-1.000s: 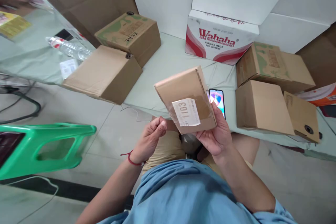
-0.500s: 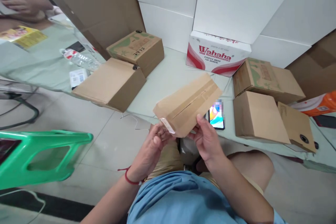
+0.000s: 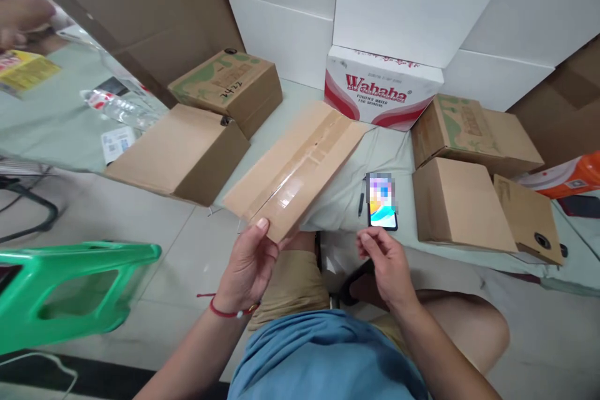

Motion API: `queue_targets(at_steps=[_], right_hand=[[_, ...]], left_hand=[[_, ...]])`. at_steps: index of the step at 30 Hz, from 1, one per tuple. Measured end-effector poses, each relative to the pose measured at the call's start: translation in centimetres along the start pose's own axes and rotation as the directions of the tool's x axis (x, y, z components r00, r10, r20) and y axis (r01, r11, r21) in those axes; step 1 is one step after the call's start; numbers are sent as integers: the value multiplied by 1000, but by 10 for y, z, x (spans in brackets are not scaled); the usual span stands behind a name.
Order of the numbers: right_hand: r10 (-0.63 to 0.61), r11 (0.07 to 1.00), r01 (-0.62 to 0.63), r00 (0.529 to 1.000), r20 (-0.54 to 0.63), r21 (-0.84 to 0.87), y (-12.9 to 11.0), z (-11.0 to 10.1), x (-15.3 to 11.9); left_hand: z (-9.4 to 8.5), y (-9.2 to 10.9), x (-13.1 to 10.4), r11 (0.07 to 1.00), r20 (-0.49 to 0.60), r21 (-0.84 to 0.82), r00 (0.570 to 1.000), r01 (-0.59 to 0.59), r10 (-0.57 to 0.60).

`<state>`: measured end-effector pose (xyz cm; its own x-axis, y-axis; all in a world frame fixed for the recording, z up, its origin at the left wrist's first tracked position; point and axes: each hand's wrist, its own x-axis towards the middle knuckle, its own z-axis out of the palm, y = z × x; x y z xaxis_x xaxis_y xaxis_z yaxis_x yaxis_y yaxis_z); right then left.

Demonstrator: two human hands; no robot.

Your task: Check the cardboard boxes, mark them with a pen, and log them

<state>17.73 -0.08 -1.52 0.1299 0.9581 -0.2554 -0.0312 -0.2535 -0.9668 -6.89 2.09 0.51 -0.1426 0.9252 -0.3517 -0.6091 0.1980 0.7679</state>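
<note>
My left hand grips a flattish brown cardboard box by its near lower end, the thumb on top. A strip of shiny clear tape runs along the seam of the box, which is held tilted above the table edge. Apart from the box, my right hand is just below a lit phone. Its thumb and fingers are pinched together, and whether anything small is between them I cannot make out. A black pen lies beside the phone.
Two brown boxes sit on the table at left, near a plastic bottle. A Wahaba carton stands behind. More cardboard boxes are at right. A green stool is at lower left; another person's hand is at upper left.
My right hand has let go of the cardboard box and moved a little right and down. The box, now in my left hand alone, has shifted left, and the white strip at its near end no longer shows.
</note>
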Motion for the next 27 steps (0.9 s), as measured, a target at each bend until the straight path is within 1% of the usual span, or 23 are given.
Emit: queue_targets(at_steps=[2,3,5,6,7,9,11,13,16,20,24,27], right_hand=[[-80,969,63,995,-62,-238,2,-24,4],[-135,928,97,988,-79,-360,2,-36,7],[-256,801,159,963,-90,-577,1,-56,14],[-311,722,176,946,-86,-669,1,-63,18],[-353,636,176,932,-80,-751,2,-69,21],[-381,460,123,922,-71,-879,7,-75,25],[-348,306,47,935,-66,-951,14,-73,26],[-292,213,-7,954,-71,-977,21,-65,26],[-217,155,-82,969,-115,-984,26,-50,29],[-127,116,-181,972,-196,-977,20,-36,39],[-95,105,-208,971,-218,-973,13,-36,53],[-96,117,-244,962,-256,-963,7,-40,67]], left_hand=[[0,0,1,987,-48,67,988,-144,147],[-1,-1,1,967,-68,119,970,-226,235],[-3,-4,-2,893,-99,259,910,-367,402],[-4,-6,-4,850,-108,329,878,-411,466],[-6,-10,-7,812,-113,387,851,-437,513],[-9,-19,-11,761,-117,462,819,-456,561],[-13,-30,-15,724,-111,513,801,-460,588],[-18,-42,-18,681,-98,570,784,-460,612],[-27,-58,-18,622,-76,648,776,-439,626],[-37,-70,-15,597,-63,694,792,-402,607],[-45,-78,-13,579,-89,727,786,-369,612],[-53,-83,-13,531,-69,762,770,-370,635]])
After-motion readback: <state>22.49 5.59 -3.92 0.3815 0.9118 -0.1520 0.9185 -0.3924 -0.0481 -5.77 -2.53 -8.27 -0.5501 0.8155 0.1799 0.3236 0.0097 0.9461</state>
